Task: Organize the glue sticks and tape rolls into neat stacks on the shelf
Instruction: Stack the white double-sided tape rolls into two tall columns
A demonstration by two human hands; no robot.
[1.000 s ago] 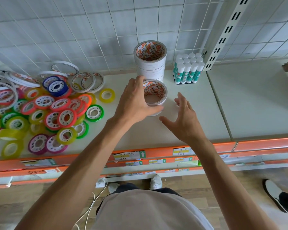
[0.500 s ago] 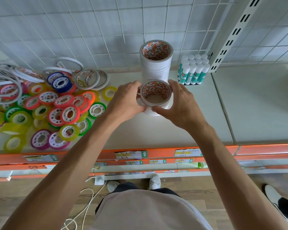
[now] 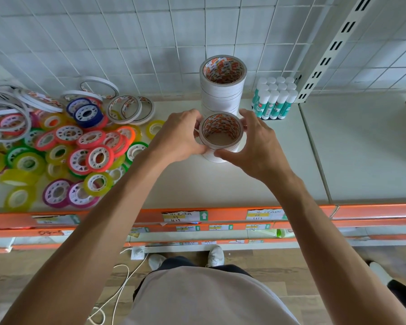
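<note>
From the head view, your left hand (image 3: 181,134) and right hand (image 3: 256,146) both grasp the short stack of white tape rolls (image 3: 220,137) on the shelf (image 3: 220,184). Its axis stands upright, directly before the taller stack (image 3: 222,90), glue sticks (image 3: 274,99) just right.

Bare shelf (image 3: 220,184) surface runs in front of the short stack of white tape rolls (image 3: 220,146) to the orange front edge, open for reaching in. Both hands, the left hand (image 3: 178,134) and right hand (image 3: 256,146), grip that short stack from its 2 sides. Directly behind it a tall stack of white tape rolls (image 3: 222,95) blocks the way to the back wall. Right of that, a block of glue sticks (image 3: 274,99) stands upright. A loose pile of coloured tape rolls (image 3: 63,148) fills the left side. The right shelf panel (image 3: 361,148) lies bare.
</note>
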